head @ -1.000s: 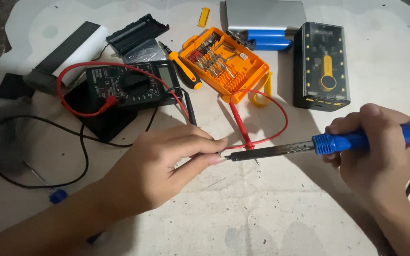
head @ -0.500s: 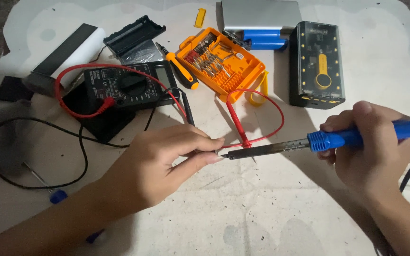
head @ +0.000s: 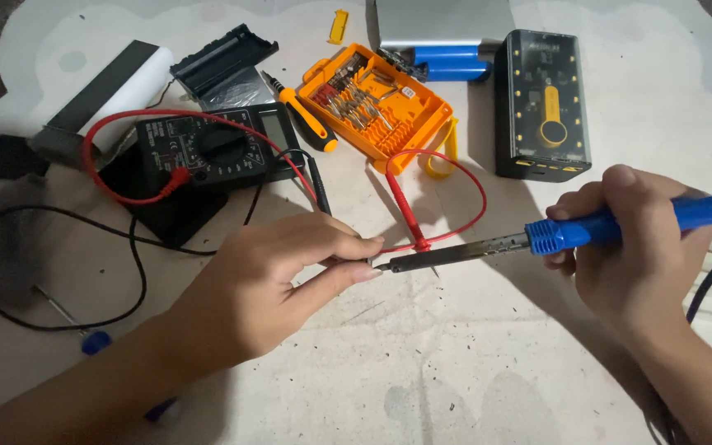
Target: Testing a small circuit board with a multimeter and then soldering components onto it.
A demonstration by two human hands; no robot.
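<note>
My right hand (head: 632, 255) grips the blue handle of a soldering iron (head: 537, 239), whose metal tip points left. My left hand (head: 278, 284) pinches something small and thin between thumb and fingers right at the iron's tip; what it is I cannot make out. A red multimeter probe (head: 405, 210) with its looping red lead lies just behind the tip. The black multimeter (head: 208, 148) sits further back on the left.
An orange screwdriver bit case (head: 381, 107), an orange-handled screwdriver (head: 306, 119), a dark box with a yellow mark (head: 541, 107), blue cylindrical cells (head: 447, 62) and a grey case lie at the back. A black cable (head: 51, 305) and a small blue-handled screwdriver (head: 84, 334) lie left.
Both hands stay together at the iron's tip; the tip and my left fingers have barely shifted. The view has drifted slightly.
</note>
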